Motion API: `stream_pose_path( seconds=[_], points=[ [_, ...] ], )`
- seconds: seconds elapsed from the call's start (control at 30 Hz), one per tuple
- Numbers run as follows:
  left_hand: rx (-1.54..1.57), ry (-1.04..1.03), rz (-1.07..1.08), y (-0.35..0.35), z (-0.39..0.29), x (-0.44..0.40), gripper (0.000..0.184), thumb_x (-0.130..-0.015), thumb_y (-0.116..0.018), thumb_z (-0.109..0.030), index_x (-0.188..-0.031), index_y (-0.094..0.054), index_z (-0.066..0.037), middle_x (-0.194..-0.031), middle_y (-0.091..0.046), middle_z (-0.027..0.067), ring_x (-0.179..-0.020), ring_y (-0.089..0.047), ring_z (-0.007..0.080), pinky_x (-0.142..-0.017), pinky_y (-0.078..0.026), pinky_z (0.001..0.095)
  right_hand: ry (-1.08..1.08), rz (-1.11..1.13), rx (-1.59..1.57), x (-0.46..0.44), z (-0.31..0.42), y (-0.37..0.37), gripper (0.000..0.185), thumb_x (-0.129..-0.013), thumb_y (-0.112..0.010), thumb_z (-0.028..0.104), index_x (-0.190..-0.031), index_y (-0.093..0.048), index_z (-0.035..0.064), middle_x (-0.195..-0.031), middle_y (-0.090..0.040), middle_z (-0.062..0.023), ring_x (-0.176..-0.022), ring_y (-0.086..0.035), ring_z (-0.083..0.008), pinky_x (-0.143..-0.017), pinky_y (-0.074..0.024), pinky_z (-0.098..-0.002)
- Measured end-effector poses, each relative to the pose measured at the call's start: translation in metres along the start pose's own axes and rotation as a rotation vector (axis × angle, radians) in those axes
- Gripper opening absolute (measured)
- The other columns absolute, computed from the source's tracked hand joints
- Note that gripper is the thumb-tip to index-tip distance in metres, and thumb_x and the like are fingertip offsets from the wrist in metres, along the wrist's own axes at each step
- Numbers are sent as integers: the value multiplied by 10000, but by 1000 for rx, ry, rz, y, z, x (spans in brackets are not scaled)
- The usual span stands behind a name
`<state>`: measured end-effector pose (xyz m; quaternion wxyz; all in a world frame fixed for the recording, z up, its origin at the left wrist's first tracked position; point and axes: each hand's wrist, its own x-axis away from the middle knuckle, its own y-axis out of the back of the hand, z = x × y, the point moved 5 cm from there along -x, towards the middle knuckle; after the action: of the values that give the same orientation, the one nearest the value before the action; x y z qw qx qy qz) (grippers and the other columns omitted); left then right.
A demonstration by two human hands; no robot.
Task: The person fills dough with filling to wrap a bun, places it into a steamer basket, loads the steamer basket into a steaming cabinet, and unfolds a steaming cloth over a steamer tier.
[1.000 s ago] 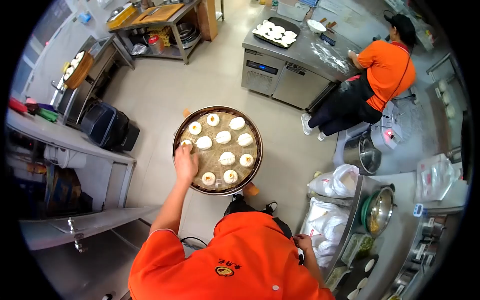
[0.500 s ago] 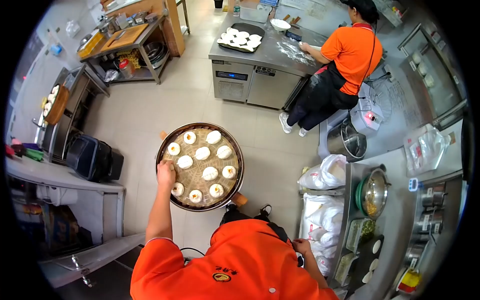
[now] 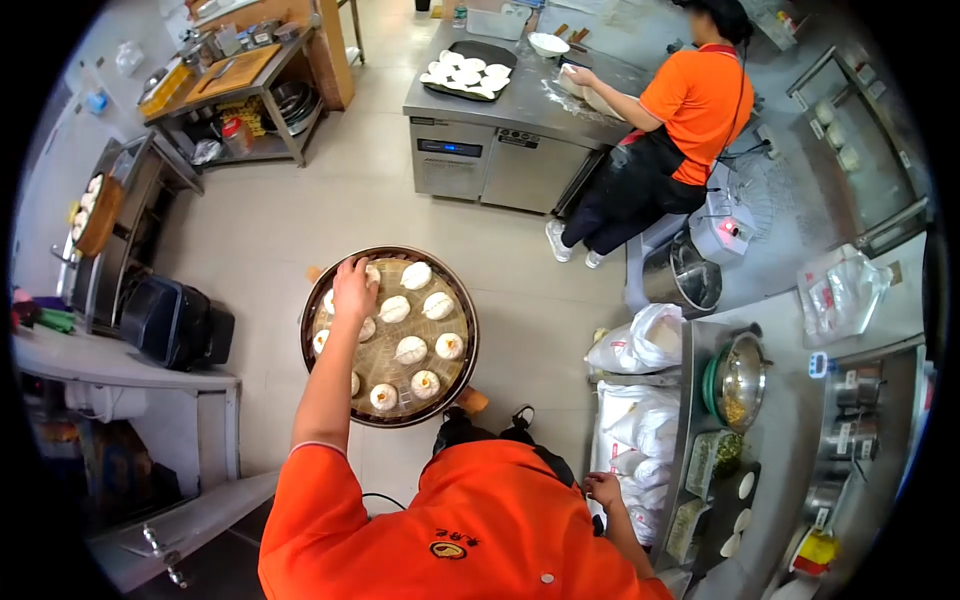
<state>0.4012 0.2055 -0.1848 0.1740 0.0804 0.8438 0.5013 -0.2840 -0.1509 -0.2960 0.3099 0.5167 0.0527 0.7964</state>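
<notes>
Ahead of your feet, in the middle of the floor [image 3: 545, 290], sits the round tray [image 3: 374, 361] with the white buns [image 3: 395, 310] spread out across it. Your left hand [image 3: 353, 290] reaches over its far left part, fingers bent down at a bun near the rim; whether they grip it or only touch it, you cannot tell from this angle. Your right hand [image 3: 602, 488] hangs by your side near the white bags [image 3: 645, 440], fingers loosely bent, and whether it holds anything cannot be made out. As for how far along things are, three buns on the near and right side clearly carry an orange topping [image 3: 450, 344], while four through the middle and far right show none. Those on the left are partly hidden by your arm and hand, so their state can't be counted. Beyond the tray, a dark pan [image 3: 480, 48] of white pieces [image 3: 467, 77] rests on the metal surface [image 3: 528, 90], where another person [image 3: 695, 100] stands.
</notes>
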Motion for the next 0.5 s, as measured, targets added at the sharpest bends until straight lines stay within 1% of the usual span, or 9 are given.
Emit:
stream_pose_path(
  seconds=[0.1, 0.13, 0.27, 0.3, 0.33, 0.37, 0.4, 0.47, 0.5],
  points=[
    [-60, 57, 240, -35, 1, -21, 613, -741, -795, -181, -1315, -588, -118, -1393, -506, 182, -1303, -469, 371, -1094, -405, 486, -3, -31, 4, 18, 3, 0, 279, -881, -688, 99, -1132, -692, -22, -851, -706, -77, -691, -650, -157, -594, -529, -295],
    [-59, 11, 241, -46, 5, -24, 596, -709, -814, -186, -1270, -620, -125, -1366, -530, 168, -1251, -506, 383, -1049, -456, 470, -1, -44, -6, 20, -1, 0, 278, -880, -694, 100, -1131, -692, -20, -849, -705, -74, -692, -649, -154, -597, -532, -297],
    [-50, 18, 254, -80, 27, -32, 394, -688, -726, -56, -1078, -724, -109, -1240, -602, 198, -1196, -537, 396, -1048, -461, 451, -71, -48, -32, 22, -19, 2, 272, -883, -705, 108, -1117, -689, -30, -847, -705, -74, -702, -653, -152, -594, -533, -298],
    [-35, 61, 269, -73, 22, -33, 398, -682, -676, -14, -1066, -730, -103, -1244, -605, 225, -1184, -544, 420, -1047, -462, 459, -65, -23, -27, 24, -27, 2, 276, -887, -707, 111, -1120, -686, -37, -852, -706, -77, -711, -657, -151, -584, -532, -299],
    [-17, 24, 228, -63, 12, -31, 307, -769, -609, -34, -1046, -733, -76, -1219, -609, 234, -1183, -531, 438, -1050, -448, 480, -62, -7, -30, 28, -38, 2, 280, -892, -709, 113, -1123, -682, -43, -856, -707, -79, -720, -660, -151, -574, -531, -299],
    [-93, 15, 206, -58, 7, -31, 326, -753, -628, -51, -1062, -726, -80, -1233, -613, 235, -1174, -545, 442, -1035, -458, 487, -115, -19, -20, 25, -48, 2, 311, -899, -708, 136, -1139, -672, -59, -869, -713, -92, -722, -667, -167, -552, -529, -307],
    [-54, -17, 136, -68, 16, -34, 332, -734, -649, -68, -1059, -722, -77, -1251, -610, 240, -1174, -556, 435, -1025, -467, 488, -75, -48, 51, 34, -38, 3, 337, -902, -707, 152, -1159, -665, -62, -870, -716, -96, -720, -667, -191, -549, -528, -319],
    [76, 26, 221, -53, -5, -40, 345, -736, -657, -73, -1075, -719, -77, -1195, -625, 232, -1138, -577, 405, -981, -489, 472, -115, -53, 171, 29, -49, 6, 334, -897, -678, 237, -1108, -710, -20, -878, -731, -119, -776, -699, -200, -620, -551, -355],
    [52, 9, 193, -53, -11, -38, 361, -733, -653, -59, -1090, -706, -55, -1171, -630, 217, -1106, -588, 398, -977, -486, 465, 166, -24, 376, 18, -57, 6, 362, -885, -648, 304, -1099, -728, 22, -859, -739, -122, -758, -709, -205, -660, -556, -363]
  ],
)
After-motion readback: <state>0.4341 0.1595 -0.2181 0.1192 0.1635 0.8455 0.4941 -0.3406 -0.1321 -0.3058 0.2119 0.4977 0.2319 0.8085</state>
